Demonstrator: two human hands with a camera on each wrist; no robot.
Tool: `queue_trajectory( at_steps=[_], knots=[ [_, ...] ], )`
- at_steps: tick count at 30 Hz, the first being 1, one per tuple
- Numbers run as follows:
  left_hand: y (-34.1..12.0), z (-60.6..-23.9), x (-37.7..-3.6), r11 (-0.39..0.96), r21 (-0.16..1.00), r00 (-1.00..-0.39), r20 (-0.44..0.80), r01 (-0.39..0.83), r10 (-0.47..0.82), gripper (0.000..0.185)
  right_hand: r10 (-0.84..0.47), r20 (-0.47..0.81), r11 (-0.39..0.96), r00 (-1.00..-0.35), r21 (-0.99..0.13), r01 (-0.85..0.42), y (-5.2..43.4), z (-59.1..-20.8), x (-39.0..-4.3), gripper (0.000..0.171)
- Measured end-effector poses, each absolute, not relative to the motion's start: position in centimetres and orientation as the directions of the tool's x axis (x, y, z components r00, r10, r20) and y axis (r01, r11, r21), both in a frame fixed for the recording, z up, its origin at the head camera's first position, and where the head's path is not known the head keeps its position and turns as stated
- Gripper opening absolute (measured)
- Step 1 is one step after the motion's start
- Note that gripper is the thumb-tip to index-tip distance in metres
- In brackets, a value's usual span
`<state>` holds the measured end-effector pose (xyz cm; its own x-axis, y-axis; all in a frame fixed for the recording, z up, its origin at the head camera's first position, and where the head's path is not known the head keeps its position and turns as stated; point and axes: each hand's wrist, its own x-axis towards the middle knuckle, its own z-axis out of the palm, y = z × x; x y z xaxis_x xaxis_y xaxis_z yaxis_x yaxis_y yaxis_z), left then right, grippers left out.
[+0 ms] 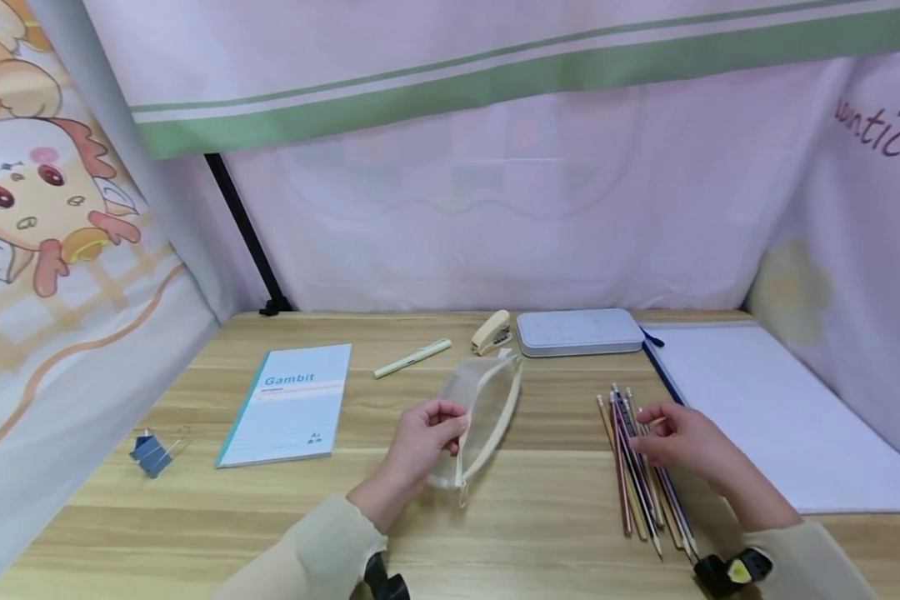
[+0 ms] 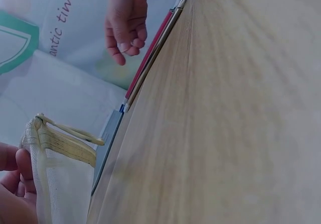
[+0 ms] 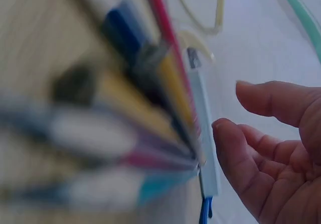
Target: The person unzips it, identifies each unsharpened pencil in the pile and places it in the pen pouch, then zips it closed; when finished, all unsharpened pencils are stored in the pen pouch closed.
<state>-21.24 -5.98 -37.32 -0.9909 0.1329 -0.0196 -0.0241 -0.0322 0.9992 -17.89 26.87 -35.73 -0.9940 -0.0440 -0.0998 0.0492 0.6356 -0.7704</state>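
My left hand pinches the near edge of a pale mesh zipper pouch between thumb and fingers. The pouch's mouth gapes toward the right, and its zipper pull hangs at the lower end. To the right, a loose bundle of pencils lies on the table, sharpened tips toward me. Over the bundle's right side hovers my right hand, fingers bent loosely. In the right wrist view the thumb and fingertips of this hand stand apart with nothing between them. The pencil tips are blurred up close there.
A Gambit notebook and blue binder clips lie at the left. Behind the pouch are a pale green pen, a cream stapler and a light blue case. A white board or pad lies at the right.
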Motion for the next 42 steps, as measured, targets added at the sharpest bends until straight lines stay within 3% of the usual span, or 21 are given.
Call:
queue_trajectory(
  at_steps=[11, 22, 29, 37, 42],
  knots=[
    [-6.2, -37.5, -21.5, -0.048, 0.999, -0.992, -0.018, -0.025, 0.129, 0.018, 0.005, -0.159, 0.691, -0.987, -0.713, 0.119, 27.9, -36.9, -18.1, 0.047],
    [-6.2, -37.6, -21.5, -0.046, 0.999, -0.992, -0.016, -0.022, 0.126, 0.017, 0.044, -0.221, 0.743, -0.974, -0.645, 0.180, 27.7, -36.9, -18.7, 0.036],
    [-6.2, -37.7, -21.5, -0.053, 0.998, -0.992, -0.009, -0.016, 0.128, 0.018, 0.049, -0.181, 0.746, -0.982, -0.647, 0.156, 27.4, -36.8, -18.7, 0.034],
    [-6.1, -37.7, -21.3, -0.052, 0.999, -0.990, -0.007, -0.015, 0.143, 0.019, 0.099, -0.113, 0.555, -0.989, -0.818, 0.150, 27.0, -36.8, -19.0, 0.045],
    [-6.1, -37.6, -21.2, -0.051, 0.999, -0.990, -0.008, -0.015, 0.139, 0.018, 0.176, -0.059, 0.244, -0.983, -0.964, 0.102, 24.5, -36.2, -19.4, 0.046]
  ],
)
